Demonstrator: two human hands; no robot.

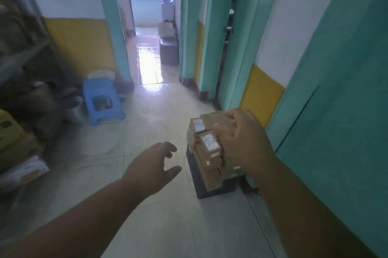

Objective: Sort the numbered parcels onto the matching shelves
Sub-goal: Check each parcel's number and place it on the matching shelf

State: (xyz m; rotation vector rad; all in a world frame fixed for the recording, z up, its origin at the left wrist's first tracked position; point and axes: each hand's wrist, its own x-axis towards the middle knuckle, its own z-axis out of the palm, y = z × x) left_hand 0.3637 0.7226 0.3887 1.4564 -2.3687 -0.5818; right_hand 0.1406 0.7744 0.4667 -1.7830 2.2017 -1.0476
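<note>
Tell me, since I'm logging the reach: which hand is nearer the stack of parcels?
Right. The right hand is over the stack of parcels, fingers at its top; the left hand hovers open beside it, apart.

Two hands (151, 165) (241, 142) — one blue stool (102, 100) — parcels (210, 148) stacked, count unclear.

support: pale tiled floor (159, 226) | on it: dark box (212, 189) near the right wall, bearing stacked brown parcels (210, 152) | blue plastic stool (102, 100) at left | cardboard cartons (16, 142) at left edge, blurred
</note>
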